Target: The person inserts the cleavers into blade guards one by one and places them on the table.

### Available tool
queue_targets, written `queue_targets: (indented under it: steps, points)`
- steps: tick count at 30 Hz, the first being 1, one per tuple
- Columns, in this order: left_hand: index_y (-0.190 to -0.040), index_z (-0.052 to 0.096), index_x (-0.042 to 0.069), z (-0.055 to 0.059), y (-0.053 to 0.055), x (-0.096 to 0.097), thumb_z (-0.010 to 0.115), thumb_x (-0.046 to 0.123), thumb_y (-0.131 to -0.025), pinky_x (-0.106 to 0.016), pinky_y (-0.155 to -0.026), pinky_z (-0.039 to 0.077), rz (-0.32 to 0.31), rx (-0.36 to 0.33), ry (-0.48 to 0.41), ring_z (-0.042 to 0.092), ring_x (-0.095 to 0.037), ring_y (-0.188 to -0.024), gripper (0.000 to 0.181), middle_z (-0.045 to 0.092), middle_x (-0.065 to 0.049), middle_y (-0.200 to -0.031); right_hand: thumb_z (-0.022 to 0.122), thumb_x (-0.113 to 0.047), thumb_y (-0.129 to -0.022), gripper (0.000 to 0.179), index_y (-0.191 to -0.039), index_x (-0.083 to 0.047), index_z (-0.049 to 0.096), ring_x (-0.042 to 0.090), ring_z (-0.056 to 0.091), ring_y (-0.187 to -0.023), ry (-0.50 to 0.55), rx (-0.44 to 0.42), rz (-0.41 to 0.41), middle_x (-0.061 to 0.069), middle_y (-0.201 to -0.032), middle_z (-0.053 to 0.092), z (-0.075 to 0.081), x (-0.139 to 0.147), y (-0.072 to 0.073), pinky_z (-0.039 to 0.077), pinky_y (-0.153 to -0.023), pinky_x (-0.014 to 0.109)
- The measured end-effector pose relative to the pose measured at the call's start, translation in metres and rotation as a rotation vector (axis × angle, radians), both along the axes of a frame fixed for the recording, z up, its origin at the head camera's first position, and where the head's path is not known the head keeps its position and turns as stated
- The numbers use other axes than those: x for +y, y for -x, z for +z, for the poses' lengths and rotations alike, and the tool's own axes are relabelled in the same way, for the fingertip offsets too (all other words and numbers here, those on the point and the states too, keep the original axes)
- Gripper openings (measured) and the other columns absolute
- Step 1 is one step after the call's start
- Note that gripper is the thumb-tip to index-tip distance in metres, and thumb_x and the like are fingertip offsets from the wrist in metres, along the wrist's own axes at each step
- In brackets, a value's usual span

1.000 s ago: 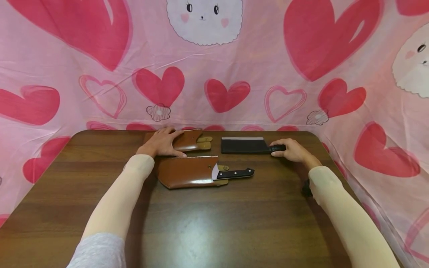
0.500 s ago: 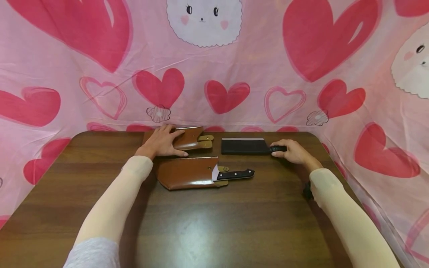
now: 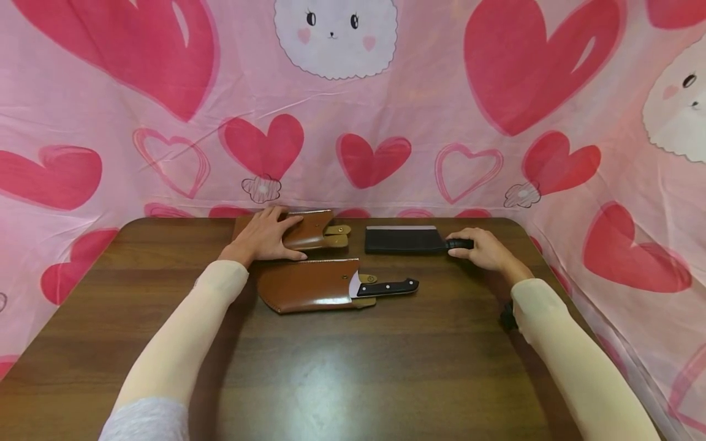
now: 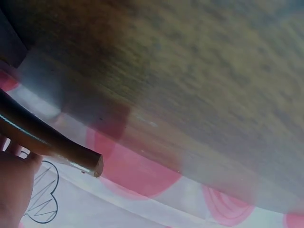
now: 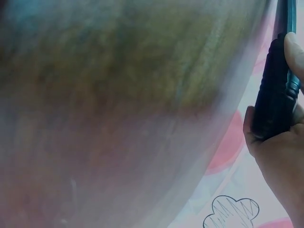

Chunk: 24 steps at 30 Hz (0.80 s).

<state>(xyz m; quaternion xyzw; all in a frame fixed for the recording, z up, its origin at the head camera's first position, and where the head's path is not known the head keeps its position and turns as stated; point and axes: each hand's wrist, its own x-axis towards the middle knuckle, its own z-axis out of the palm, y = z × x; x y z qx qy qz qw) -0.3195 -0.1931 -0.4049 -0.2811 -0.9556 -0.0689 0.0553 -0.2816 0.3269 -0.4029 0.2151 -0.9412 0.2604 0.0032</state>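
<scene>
At the back of the table, my left hand holds a brown leather knife sheath, fingers across it and thumb along its near side. Two tan snap straps stick out at the sheath's right end. To the right lies a black cleaver with a pale cutting edge facing the wall and its blade towards the sheath. My right hand grips its handle; the right wrist view shows thumb and fingers round the dark ribbed handle. In the left wrist view, fingers appear behind the sheath.
Nearer me, a second brown leather sheath lies flat with a knife in it, its black riveted handle pointing right. The wooden table ends at a pink cloth with hearts behind. A small dark object shows beside my right forearm.
Little differs: both hands keep their holds. The left forearm has shifted slightly left, and the back sheath rose a touch, then lowered.
</scene>
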Motion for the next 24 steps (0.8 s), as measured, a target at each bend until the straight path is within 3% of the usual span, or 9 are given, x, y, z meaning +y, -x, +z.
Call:
queue_targets:
  steps: [24]
  points:
    - [-0.15, 0.053, 0.019, 0.0, -0.008, -0.006, 0.075, 0.076, -0.07, -0.061, -0.107, 0.032, -0.035, 0.052, -0.021, 0.036, -0.042, -0.134, 0.1, 0.043, -0.022, -0.141, 0.079, -0.015, -0.09, 0.033, -0.118, 0.002, 0.072, 0.035, 0.062, -0.101, -0.002, 0.116, 0.006, 0.019, -0.111, 0.071, 0.018, -0.012, -0.011, 0.046, -0.089, 0.052]
